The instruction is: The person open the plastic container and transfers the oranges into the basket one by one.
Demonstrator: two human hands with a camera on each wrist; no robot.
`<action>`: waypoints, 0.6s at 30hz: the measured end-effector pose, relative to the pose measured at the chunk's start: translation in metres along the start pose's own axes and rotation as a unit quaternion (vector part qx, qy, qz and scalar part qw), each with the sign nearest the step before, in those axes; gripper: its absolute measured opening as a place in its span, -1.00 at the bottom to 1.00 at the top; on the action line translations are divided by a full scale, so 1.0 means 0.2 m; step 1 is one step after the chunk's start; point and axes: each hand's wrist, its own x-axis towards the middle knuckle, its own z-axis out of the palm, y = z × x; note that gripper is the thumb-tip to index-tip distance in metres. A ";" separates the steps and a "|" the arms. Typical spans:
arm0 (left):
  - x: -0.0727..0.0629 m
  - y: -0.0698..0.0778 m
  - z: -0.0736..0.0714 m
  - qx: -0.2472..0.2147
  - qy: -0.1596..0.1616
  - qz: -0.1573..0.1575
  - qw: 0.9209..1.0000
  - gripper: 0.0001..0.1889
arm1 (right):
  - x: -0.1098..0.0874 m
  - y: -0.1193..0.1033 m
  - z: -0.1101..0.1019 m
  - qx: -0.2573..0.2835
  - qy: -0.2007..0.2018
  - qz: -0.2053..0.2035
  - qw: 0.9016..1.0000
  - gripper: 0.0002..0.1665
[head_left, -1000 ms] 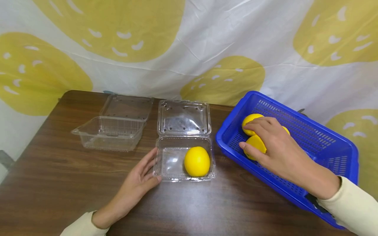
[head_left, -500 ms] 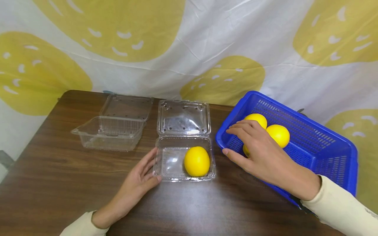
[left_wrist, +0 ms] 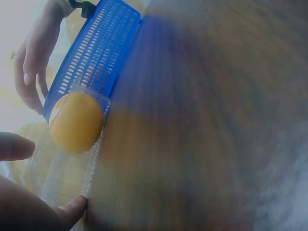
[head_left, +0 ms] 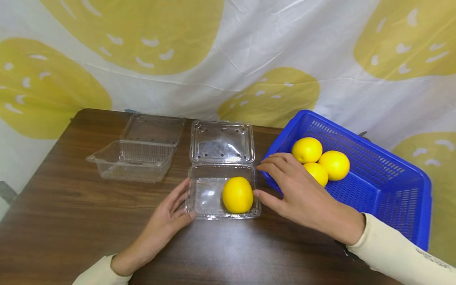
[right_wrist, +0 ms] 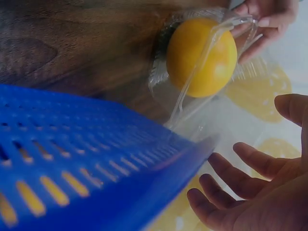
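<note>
A clear plastic clamshell container (head_left: 208, 198) lies with its lid (head_left: 221, 142) folded back, and one round yellow citrus fruit (head_left: 238, 195) sits at the right inside it. My left hand (head_left: 165, 223) rests at the container's left side, thumb tip at the front corner, fingertips along the wall. Between the container and the blue basket (head_left: 384, 170), my right hand (head_left: 299, 194) is spread and holds nothing, its thumb tip near the container's right edge. Three more yellow fruits (head_left: 334, 165) lie in the basket's left end, one partly behind the right hand.
A second clear clamshell container (head_left: 132, 170) stands with its lid back on the left of the brown wooden table (head_left: 89, 221). Behind the table hangs a white cloth (head_left: 242, 47) with yellow prints. The basket's raised left rim stands close to the first container.
My right hand has moved left, from over the fruits in the basket to beside the container, bringing the three fruits into view. My left hand and the container have stayed in place.
</note>
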 end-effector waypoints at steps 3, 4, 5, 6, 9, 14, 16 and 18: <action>0.00 0.00 0.00 0.000 0.000 0.000 1.000 -0.07 | 0.01 -0.01 0.02 0.000 -0.001 -0.002 1.000 -0.36; 0.00 0.00 0.00 0.000 0.001 0.000 1.000 -0.07 | 0.02 -0.01 0.03 0.000 -0.001 -0.004 1.000 -0.35; 0.00 0.00 0.00 -0.001 0.001 0.000 1.000 -0.07 | 0.02 -0.01 0.03 -0.001 -0.001 -0.005 1.000 -0.35; 0.00 0.00 0.00 -0.002 0.001 0.000 1.000 -0.07 | 0.02 -0.02 0.04 -0.002 -0.003 -0.006 1.000 -0.34; 0.00 0.00 0.00 -0.005 0.001 0.000 1.000 -0.06 | 0.03 -0.03 0.06 -0.004 -0.008 -0.010 1.000 -0.33; 0.00 0.00 0.00 -0.005 0.002 -0.002 1.000 -0.07 | 0.04 -0.04 0.08 -0.007 -0.021 -0.008 1.000 -0.30; 0.00 0.00 0.00 -0.003 0.002 -0.002 1.000 -0.07 | 0.05 -0.04 0.09 -0.010 -0.025 -0.009 1.000 -0.29; 0.00 -0.01 0.00 -0.003 0.001 -0.001 1.000 -0.07 | 0.06 -0.04 0.10 -0.012 -0.028 -0.011 0.999 -0.30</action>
